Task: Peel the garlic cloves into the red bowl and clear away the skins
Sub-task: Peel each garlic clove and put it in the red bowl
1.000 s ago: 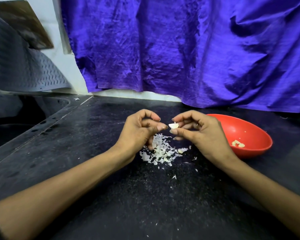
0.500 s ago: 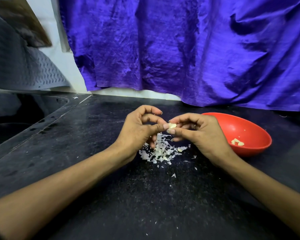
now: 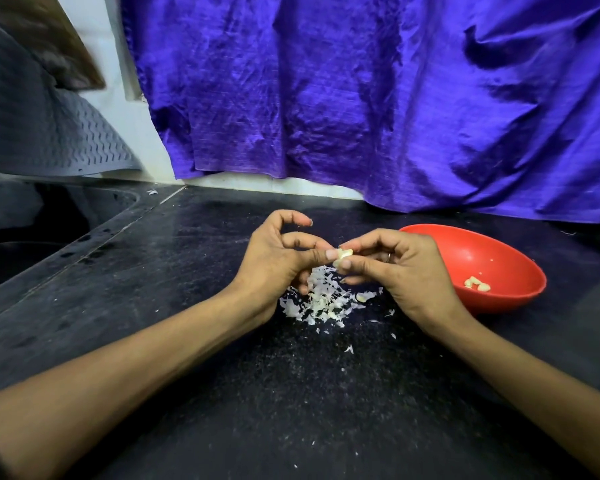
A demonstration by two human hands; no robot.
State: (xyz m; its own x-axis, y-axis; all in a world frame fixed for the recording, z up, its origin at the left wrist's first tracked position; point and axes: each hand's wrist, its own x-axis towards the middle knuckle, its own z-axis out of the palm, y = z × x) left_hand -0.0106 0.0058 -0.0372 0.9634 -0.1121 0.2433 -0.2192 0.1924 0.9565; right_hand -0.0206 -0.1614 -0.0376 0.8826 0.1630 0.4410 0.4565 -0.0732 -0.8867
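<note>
a: how many hands are seen, and what is held?

b: two. one garlic clove (image 3: pixel 344 253) is pinched between the thumb and fingertips of the left hand (image 3: pixel 278 261) and those of the right hand (image 3: pixel 400 268). it is held above the black worktop (image 3: pixel 222 393), roughly midway along the worktop's width, in its back half. the fingers of both hands are curled in narrowly around the clove.

a: and the bowls?

b: one red bowl (image 3: pixel 499 258) is counted. it is set on the worktop towards the right edge, just beside the right hand. a small cluster of peeled garlic pieces (image 3: pixel 477 283) is seen in its bottom; two or three are made out, but an exact count cannot be given. a couple of pale specks are also noted higher on the inner wall.

a: what is lying under the hands?

b: one pile of garlic skins (image 3: pixel 321 299) is heaped on the worktop directly below the hands, with loose flakes scattered towards the front edge. the flakes are too many and too small to be counted.

a: anything else?

b: one purple cloth (image 3: pixel 378 98) is hung along the back edge. one grey ribbed mat (image 3: pixel 49 136) is propped at the back left corner, above a dark sink (image 3: pixel 32 230) sunk into the left side.
</note>
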